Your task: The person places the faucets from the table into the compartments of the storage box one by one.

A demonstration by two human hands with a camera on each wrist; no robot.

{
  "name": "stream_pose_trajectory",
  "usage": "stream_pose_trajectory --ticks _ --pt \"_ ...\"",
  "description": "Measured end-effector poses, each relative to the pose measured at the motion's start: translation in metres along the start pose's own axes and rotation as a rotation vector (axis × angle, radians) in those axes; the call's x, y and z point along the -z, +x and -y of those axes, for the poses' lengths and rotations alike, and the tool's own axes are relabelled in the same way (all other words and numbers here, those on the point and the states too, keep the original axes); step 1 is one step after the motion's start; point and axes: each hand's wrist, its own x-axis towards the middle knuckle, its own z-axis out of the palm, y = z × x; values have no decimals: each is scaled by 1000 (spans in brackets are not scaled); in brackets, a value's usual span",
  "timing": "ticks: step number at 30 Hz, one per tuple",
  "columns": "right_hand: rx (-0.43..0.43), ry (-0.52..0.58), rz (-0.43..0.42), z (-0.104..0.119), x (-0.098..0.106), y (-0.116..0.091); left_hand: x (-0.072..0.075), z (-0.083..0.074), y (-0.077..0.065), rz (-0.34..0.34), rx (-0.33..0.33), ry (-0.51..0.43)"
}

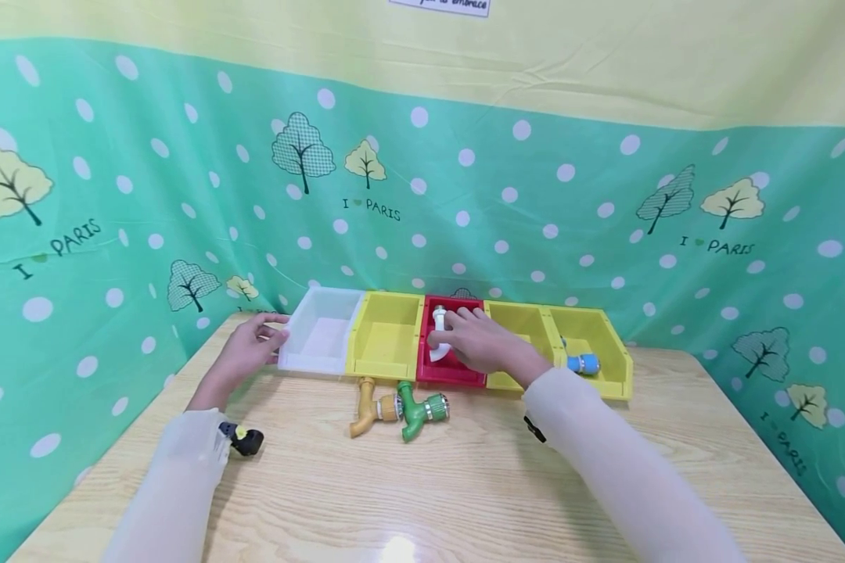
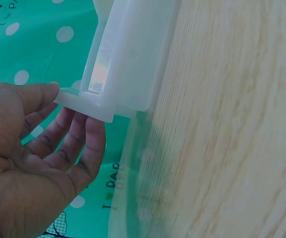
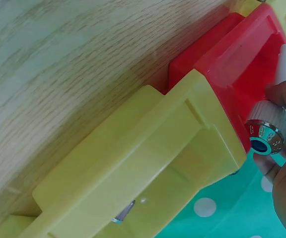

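Observation:
My right hand (image 1: pixel 480 341) grips a white tap (image 1: pixel 439 322) at the red bin (image 1: pixel 452 376). In the right wrist view the tap's ribbed knob (image 3: pixel 268 115) with a chrome end shows between thumb and fingers. At the far left of the row, my left hand (image 1: pixel 248 346) holds the side rim of the translucent white bin (image 1: pixel 314 361), thumb on top and fingers under the edge (image 2: pixel 86 106). On the table in front of the bins lie an orange-yellow tap (image 1: pixel 368 408) and a green tap (image 1: pixel 415 411), side by side.
A yellow bin (image 1: pixel 383 367) stands between the white and red ones. Right of the red bin are another yellow bin (image 1: pixel 514 313) and an end yellow bin (image 1: pixel 616 389) with a blue tap (image 1: pixel 583 364) inside. A patterned cloth (image 1: pixel 465 188) hangs behind the wooden table (image 1: pixel 465 493).

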Motion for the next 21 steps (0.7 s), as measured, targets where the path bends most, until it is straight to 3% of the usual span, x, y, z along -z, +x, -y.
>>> stream_pose_trajectory --ticks 11,21 --pt "-69 -28 85 -4 -11 14 0 0 0 -3 9 12" --pt "-129 68 101 -6 -18 20 -1 -2 0 -4 15 19"
